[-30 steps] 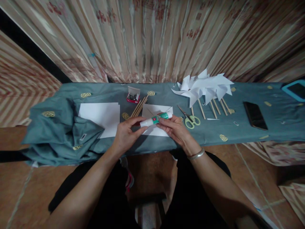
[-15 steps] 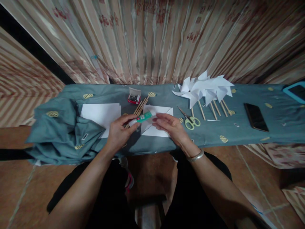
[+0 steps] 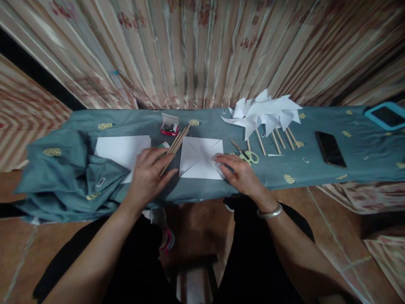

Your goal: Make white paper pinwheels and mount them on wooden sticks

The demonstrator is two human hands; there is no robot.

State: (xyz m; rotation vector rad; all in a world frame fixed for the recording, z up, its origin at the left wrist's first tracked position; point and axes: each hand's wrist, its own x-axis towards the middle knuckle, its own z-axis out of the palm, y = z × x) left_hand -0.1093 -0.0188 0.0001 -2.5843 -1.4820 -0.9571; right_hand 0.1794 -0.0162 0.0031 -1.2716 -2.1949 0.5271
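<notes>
A white paper square (image 3: 202, 158) with slits running in from its corners lies flat between my hands. My left hand (image 3: 148, 173) is over the lower ends of several thin wooden sticks (image 3: 177, 142), thumb apart from the fingers. A green and white tube, likely glue (image 3: 163, 145), shows just beyond its fingertips, left of the sticks; the rest is hidden. At the right edge of the square, my right hand (image 3: 237, 171) is open with curved fingers touching or just above the paper. Green-handled scissors (image 3: 248, 156) lie beyond that hand.
White paper pinwheels (image 3: 265, 113) on sticks lie at the back right. A dark phone (image 3: 330, 148) and a blue-framed device (image 3: 387, 116) are farther right. Left stand a small red box of metal pieces (image 3: 169, 125) and a stack of white paper (image 3: 122, 147).
The tube has left the space between my hands and now lies left of the sticks. My left hand has moved left and opened; my right hand has lowered to the square's right edge.
</notes>
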